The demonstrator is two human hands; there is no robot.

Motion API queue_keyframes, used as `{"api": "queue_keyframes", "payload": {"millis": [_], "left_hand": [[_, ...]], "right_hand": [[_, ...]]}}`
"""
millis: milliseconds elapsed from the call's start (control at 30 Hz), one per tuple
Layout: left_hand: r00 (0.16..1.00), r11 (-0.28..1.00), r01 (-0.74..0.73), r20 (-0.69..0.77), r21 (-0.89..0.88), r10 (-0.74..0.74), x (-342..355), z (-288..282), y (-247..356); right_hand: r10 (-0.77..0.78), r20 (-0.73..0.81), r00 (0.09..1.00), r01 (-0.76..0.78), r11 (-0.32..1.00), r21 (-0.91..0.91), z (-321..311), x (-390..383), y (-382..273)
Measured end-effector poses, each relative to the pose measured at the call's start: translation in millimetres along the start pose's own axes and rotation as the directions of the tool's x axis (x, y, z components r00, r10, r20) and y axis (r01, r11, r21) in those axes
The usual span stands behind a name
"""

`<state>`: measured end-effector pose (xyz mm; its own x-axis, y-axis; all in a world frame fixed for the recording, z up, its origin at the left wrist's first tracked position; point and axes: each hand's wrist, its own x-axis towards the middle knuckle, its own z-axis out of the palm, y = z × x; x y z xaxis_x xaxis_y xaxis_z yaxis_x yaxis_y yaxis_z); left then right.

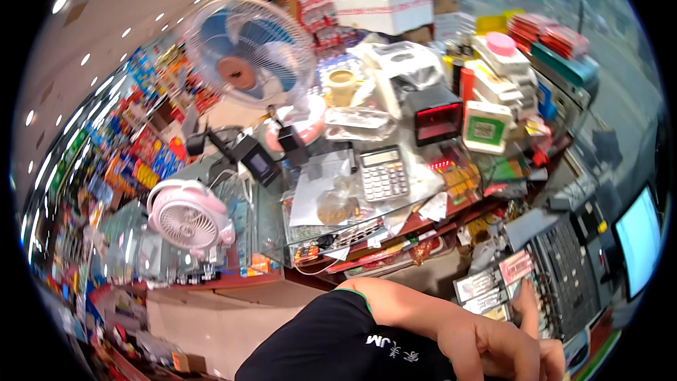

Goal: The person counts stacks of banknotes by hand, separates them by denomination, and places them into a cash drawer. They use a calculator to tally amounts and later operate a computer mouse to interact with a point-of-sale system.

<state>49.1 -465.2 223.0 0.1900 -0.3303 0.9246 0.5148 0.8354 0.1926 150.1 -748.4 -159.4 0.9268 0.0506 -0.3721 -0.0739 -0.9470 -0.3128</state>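
A cash drawer (462, 288) stands at the lower right, with a pinkish-red banknote (517, 267) in one compartment and grey notes (478, 284) in another. My right hand (525, 305) is in the drawer, its fingers stretched along the notes by the red one. Whether it grips a note is too small to tell. My left forearm crosses from the black sleeve toward the right. At its end my left hand (493, 347) hangs in front of the drawer with bent fingers. Their tips run past the lower edge, so anything in them is hidden.
Right of the drawer are a black keyboard (565, 268) and a lit screen (638, 240). On the glass counter lie a calculator (383, 175), a black scanner box (434, 116) and a green-and-white code stand (486, 127). Two fans, one large (250, 53) and one pink (189, 215), stand left.
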Motion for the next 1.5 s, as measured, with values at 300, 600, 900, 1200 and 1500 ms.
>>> {"api": "queue_keyframes", "payload": {"millis": [300, 600, 900, 1200, 1500], "left_hand": [[0.998, 0.968, 0.039, 0.030, 0.246, -0.047, -3.5, 0.6, 32.7], [0.868, 0.897, 0.309, -0.480, 0.316, -0.130, -38.0, -33.0, 53.1], [0.580, 0.921, 0.384, -0.795, 0.074, -0.178, -130.9, -86.5, 31.1], [0.310, 0.887, 0.451, -0.913, -0.103, -0.264, -175.8, -93.2, 28.5], [0.157, 0.838, 0.488, -0.920, -0.245, -0.360, -204.4, -108.7, 18.6]], "right_hand": [[0.153, -0.045, 0.987, -0.159, 0.961, -0.227, -19.2, -3.4, -50.2], [0.145, 0.003, 0.989, -0.138, 0.945, -0.297, -31.3, -17.5, -72.7], [-0.099, -0.289, 0.952, 0.225, 0.866, 0.446, 6.2, -3.8, -15.6], [0.012, -0.299, 0.954, -0.028, 0.998, -0.048, 12.5, 8.6, -14.7], [-0.030, -0.442, 0.896, -0.075, 0.973, -0.219, 11.6, -3.6, -33.8]]}}
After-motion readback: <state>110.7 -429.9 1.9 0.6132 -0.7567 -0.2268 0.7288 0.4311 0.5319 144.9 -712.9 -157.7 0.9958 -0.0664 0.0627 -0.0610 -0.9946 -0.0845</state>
